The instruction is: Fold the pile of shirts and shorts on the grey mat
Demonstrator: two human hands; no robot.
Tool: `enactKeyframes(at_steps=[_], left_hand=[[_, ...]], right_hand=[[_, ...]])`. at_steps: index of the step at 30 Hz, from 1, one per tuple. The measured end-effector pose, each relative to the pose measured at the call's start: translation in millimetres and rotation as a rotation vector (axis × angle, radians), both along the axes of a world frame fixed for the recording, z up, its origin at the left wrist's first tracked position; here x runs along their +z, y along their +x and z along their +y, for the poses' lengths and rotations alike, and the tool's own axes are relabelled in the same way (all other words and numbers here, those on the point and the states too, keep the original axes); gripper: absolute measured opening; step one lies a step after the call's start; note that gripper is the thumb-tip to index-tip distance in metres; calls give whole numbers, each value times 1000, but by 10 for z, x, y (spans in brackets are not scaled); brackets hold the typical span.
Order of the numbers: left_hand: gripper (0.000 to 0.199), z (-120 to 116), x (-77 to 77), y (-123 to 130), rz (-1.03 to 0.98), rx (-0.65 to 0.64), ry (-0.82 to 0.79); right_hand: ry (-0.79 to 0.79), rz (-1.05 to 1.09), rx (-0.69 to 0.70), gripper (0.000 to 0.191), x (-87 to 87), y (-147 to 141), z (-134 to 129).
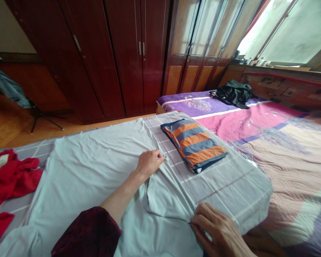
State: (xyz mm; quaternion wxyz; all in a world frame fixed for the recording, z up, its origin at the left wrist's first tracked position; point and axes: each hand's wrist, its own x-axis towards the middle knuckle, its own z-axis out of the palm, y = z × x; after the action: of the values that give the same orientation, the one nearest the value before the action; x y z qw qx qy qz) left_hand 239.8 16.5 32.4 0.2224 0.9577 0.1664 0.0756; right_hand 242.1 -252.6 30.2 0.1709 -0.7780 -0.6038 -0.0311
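Note:
A pale green garment (96, 160) lies spread and wrinkled across the table; its exact kind does not show. My left hand (149, 164) pinches its right edge near the middle, thumb and fingers together. Closer to me, my right hand (214, 226) has its fingers closed on the same edge, with a taut stretch of cloth running between both hands. Just beyond that edge is a folded garment with orange and grey stripes (195, 142) and dark navy borders, touched by neither hand.
A grey checked cloth (230, 182) covers the table. Red clothing (10, 175) lies at the left. To the right is a bed with a quilted patchwork cover (281, 150), a black garment (234, 92) on it. Dark red wardrobes (125, 53) line the back; a thin-legged stand (39, 114) is far left.

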Motion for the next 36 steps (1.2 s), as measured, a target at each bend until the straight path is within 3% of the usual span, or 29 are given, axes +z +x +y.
enactKeyframes(at_steps=[5, 9, 13, 15, 20, 22, 26, 29, 31, 36], left_hand=[[19, 23, 4, -23, 51, -2, 117], [30, 64, 141, -169, 72, 21, 149], [27, 1, 300, -505, 168, -2, 98], [27, -110, 330, -701, 225, -13, 68], [15, -491, 263, -1016, 321, 46, -54], [5, -586, 226, -1066, 311, 67, -124], [17, -577, 180, -1165, 224, 164, -260], [19, -551, 155, -1254, 156, 306, -67], [17, -627, 145, -1263, 68, 327, 105], [8, -1078, 8, -985, -326, 30, 304]], right_hand=[[-52, 95, 47, 19, 93, 2, 25], [2, 61, 8, 15, 309, 269, 148], [83, 37, 50, 17, 544, 692, 550], [66, 74, 109, 17, 571, 880, 836], [-73, 154, 151, 9, 304, 1165, 1430], [-91, 191, 146, 6, 167, 1242, 1533], [-53, 278, 139, 14, 18, 1405, 1571], [-26, 346, 140, 15, -7, 1481, 1565], [-8, 369, 149, 15, -10, 1487, 1565], [13, 376, 239, 13, -19, 1450, 1554]])
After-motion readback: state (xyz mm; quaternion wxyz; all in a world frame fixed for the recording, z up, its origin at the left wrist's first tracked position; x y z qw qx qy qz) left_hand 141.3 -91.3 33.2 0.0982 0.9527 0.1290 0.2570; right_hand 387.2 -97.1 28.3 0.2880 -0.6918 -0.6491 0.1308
